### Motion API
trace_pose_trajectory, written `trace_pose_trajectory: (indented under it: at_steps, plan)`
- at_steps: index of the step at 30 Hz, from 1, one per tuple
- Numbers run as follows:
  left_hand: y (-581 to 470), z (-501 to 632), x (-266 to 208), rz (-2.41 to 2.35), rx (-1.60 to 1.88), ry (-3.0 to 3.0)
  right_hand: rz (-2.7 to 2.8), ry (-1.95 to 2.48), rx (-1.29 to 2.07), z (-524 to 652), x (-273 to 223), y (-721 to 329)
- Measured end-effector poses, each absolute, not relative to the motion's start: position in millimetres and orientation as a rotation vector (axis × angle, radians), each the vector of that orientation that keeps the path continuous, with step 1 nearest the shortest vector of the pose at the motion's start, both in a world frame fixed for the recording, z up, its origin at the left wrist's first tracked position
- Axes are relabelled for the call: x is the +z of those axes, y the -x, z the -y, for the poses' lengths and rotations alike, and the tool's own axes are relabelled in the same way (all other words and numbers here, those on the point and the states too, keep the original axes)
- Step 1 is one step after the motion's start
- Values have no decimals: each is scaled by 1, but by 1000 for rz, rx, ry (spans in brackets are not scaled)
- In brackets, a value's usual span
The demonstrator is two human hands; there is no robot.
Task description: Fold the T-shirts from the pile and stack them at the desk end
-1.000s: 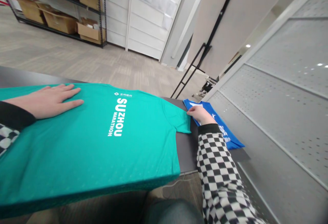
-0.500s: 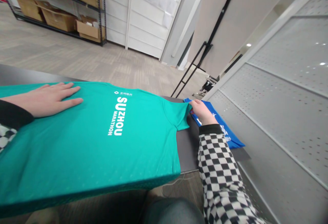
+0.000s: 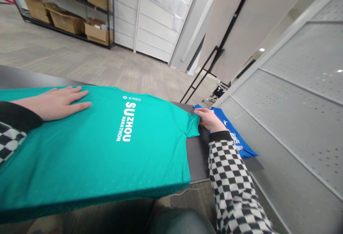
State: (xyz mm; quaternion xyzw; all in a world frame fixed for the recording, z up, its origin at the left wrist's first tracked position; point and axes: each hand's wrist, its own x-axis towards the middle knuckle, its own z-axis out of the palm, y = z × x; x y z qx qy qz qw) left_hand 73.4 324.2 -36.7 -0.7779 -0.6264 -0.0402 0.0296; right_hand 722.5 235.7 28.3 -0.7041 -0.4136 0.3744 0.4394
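A green T-shirt [image 3: 93,148] with white "SUZHOU MARATHON" lettering lies spread over a dark table [image 3: 197,155], its near side hanging over the front edge. Flat on the left part of the shirt rests my left hand [image 3: 60,101], fingers spread, palm down. My right hand [image 3: 210,119] is closed at the end of the shirt's short sleeve [image 3: 189,121], pinching the hem; part of the grip is hidden. Just behind and beside that hand lies a blue folded item [image 3: 241,143] with white print, which looks like fabric or a bag.
A grey perforated panel [image 3: 289,119] stands close along the right. Beyond the table are a black easel stand [image 3: 214,60] with a large board [image 3: 254,23], a white cabinet [image 3: 158,19], and a black shelf rack [image 3: 109,23] holding several cardboard boxes [image 3: 66,21].
The sleeve end has come down and lies flatter, with less pull in it, as my right hand's fingers shifted at the hem. My left hand stays on the shirt. The view has shifted slightly.
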Motion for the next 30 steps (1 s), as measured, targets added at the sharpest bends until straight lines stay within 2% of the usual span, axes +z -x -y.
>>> trace_pose_trajectory:
  at_steps: [3, 12, 17, 23, 26, 30]
  plan:
    - [-73, -325, -33, 1911, -56, 2538, 1021, 1659, 937, -237, 29, -722]
    - [-80, -307, -14, 1940, -145, 2612, 1090, 1425, 817, -239, 46, -687]
    - [-88, -305, -14, 2002, -151, 2593, 1220, 1382, 769, -253, 90, -637]
    - [-92, -303, -11, 2018, -200, 2623, 1495, 1382, 938, -281, 145, -521]
    - [-94, -302, -9, 2026, -211, 2638, 1671, 1438, 1053, -297, 141, -444]
    - [-96, -302, -9, 2042, -259, 2634, 1903, 1550, 1095, -310, 97, -354]
